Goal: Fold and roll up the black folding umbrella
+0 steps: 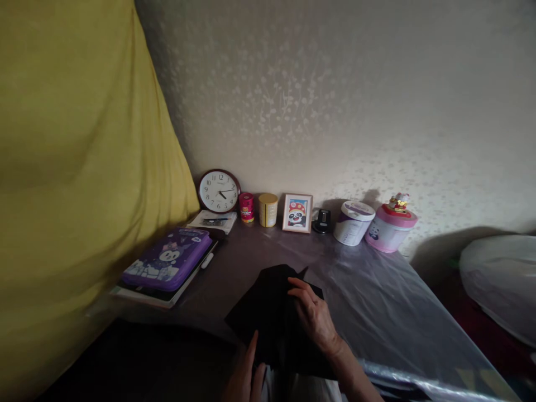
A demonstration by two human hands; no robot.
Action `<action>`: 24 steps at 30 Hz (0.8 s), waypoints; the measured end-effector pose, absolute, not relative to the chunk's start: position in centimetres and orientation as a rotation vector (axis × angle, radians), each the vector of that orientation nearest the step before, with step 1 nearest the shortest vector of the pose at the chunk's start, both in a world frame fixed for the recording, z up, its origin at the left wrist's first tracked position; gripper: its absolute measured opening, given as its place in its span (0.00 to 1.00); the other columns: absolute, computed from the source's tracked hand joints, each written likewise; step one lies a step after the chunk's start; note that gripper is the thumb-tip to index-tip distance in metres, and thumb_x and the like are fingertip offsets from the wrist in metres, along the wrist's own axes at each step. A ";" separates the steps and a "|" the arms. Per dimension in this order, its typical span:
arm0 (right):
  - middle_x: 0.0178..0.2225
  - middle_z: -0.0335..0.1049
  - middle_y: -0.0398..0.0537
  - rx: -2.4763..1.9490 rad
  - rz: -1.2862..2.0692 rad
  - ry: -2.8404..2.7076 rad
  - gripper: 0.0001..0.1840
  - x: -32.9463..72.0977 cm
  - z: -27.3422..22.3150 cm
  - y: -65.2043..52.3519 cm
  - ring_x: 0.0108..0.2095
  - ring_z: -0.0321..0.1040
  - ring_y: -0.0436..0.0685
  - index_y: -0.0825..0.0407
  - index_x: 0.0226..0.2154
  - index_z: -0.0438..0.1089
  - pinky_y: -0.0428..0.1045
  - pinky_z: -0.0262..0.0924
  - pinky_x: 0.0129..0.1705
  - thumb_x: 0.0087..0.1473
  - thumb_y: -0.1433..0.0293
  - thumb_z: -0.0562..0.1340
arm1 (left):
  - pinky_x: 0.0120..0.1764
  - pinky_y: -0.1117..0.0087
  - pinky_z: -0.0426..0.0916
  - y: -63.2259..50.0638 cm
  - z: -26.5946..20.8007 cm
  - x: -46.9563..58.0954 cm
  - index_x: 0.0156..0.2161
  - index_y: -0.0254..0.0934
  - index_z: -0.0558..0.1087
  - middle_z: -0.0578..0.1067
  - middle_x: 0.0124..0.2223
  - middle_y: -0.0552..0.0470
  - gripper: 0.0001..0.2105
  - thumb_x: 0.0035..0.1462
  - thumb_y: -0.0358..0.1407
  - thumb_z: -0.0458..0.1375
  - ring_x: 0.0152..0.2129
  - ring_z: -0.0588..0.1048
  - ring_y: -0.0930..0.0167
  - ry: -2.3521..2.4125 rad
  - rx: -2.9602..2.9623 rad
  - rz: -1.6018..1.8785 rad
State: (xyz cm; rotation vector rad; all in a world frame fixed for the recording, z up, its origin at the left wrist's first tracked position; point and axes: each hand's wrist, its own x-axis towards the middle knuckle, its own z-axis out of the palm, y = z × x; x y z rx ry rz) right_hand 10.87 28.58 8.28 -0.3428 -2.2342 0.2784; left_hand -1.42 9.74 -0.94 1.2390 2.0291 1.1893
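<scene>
A dark black sheet (268, 301), paper or cloth, with angular folded edges lies at the front of the table, close to my body. My right hand (316, 318) is on its right part, fingers bent over the upper edge as if gripping it; the thumb is hidden. At the sheet's lower left, my left hand (247, 374) touches it with stretched fingers that stand apart. Most of that hand is cut off by the bottom of the view. The sheet's inner folds are too dark to make out.
Along the wall stand a clock (219, 191), a red can (247, 208), a yellow-lidded can (268, 211), a picture frame (297, 213), a black object (322, 221), a white tub (354, 224) and a pink-lidded tub (390, 230). A purple case (170, 258) lies left, near a yellow curtain (84, 139).
</scene>
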 end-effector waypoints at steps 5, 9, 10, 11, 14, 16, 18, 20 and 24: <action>0.52 0.70 0.56 -0.330 0.267 -2.246 0.11 6.6 7.0 28.7 0.48 0.74 0.56 0.50 0.43 0.68 0.50 0.72 0.46 0.66 0.73 0.51 | 0.61 0.66 0.62 9.9 -0.9 -1.2 0.66 0.34 0.56 0.63 0.65 0.44 0.25 0.65 0.32 0.42 0.61 0.65 0.68 2.097 1.265 1.112; 0.52 0.70 0.56 -0.339 0.219 -2.272 0.12 5.0 6.0 28.8 0.48 0.74 0.57 0.51 0.41 0.69 0.50 0.72 0.46 0.66 0.73 0.50 | 0.60 0.65 0.62 10.0 -0.8 -1.2 0.66 0.34 0.55 0.66 0.64 0.44 0.26 0.63 0.30 0.43 0.61 0.65 0.68 2.101 1.297 1.077; 0.53 0.70 0.56 -0.342 0.212 -2.280 0.13 4.9 5.8 28.8 0.48 0.74 0.57 0.51 0.42 0.69 0.50 0.72 0.46 0.66 0.73 0.50 | 0.60 0.65 0.63 10.0 -0.6 -1.3 0.67 0.33 0.54 0.65 0.65 0.43 0.27 0.63 0.30 0.43 0.60 0.66 0.67 2.096 1.304 1.063; 0.53 0.70 0.56 -0.345 0.208 -2.287 0.13 4.8 5.7 28.8 0.49 0.73 0.57 0.51 0.42 0.69 0.50 0.72 0.46 0.65 0.74 0.50 | 0.59 0.66 0.64 10.0 -0.5 -1.3 0.67 0.33 0.52 0.64 0.65 0.43 0.27 0.63 0.30 0.43 0.60 0.66 0.67 2.092 1.308 1.047; 0.54 0.69 0.56 -0.351 0.201 -2.326 0.13 4.9 5.6 28.9 0.49 0.73 0.57 0.51 0.43 0.70 0.50 0.72 0.47 0.65 0.74 0.51 | 0.57 0.65 0.66 10.0 0.0 -1.3 0.69 0.30 0.45 0.61 0.66 0.38 0.29 0.63 0.30 0.43 0.60 0.67 0.65 2.085 1.312 0.987; 0.54 0.69 0.56 -0.359 0.192 -2.346 0.12 4.9 5.7 28.9 0.48 0.74 0.57 0.51 0.42 0.70 0.50 0.72 0.46 0.64 0.74 0.52 | 0.58 0.64 0.65 10.0 0.1 -1.3 0.68 0.27 0.43 0.61 0.66 0.36 0.30 0.63 0.29 0.42 0.61 0.65 0.64 2.070 1.356 0.976; 0.54 0.69 0.55 -0.362 0.188 -2.356 0.11 4.7 5.7 28.9 0.48 0.74 0.57 0.51 0.42 0.70 0.50 0.72 0.46 0.64 0.74 0.53 | 0.58 0.65 0.64 10.0 0.1 -1.3 0.68 0.27 0.45 0.63 0.65 0.35 0.28 0.63 0.28 0.41 0.60 0.66 0.65 2.065 1.420 0.952; 0.54 0.69 0.55 -0.354 0.181 -2.363 0.11 4.6 5.8 28.8 0.48 0.73 0.57 0.51 0.42 0.70 0.50 0.72 0.47 0.64 0.75 0.53 | 0.57 0.66 0.64 10.1 0.0 -1.3 0.67 0.32 0.50 0.64 0.65 0.37 0.27 0.63 0.27 0.41 0.60 0.67 0.65 2.099 1.483 0.878; 0.54 0.69 0.55 -0.319 0.137 -2.376 0.11 4.3 5.9 28.9 0.48 0.73 0.58 0.52 0.42 0.70 0.50 0.72 0.46 0.63 0.77 0.54 | 0.55 0.65 0.66 10.5 0.2 -1.3 0.66 0.47 0.55 0.67 0.63 0.41 0.28 0.63 0.25 0.41 0.60 0.67 0.63 2.211 1.555 0.588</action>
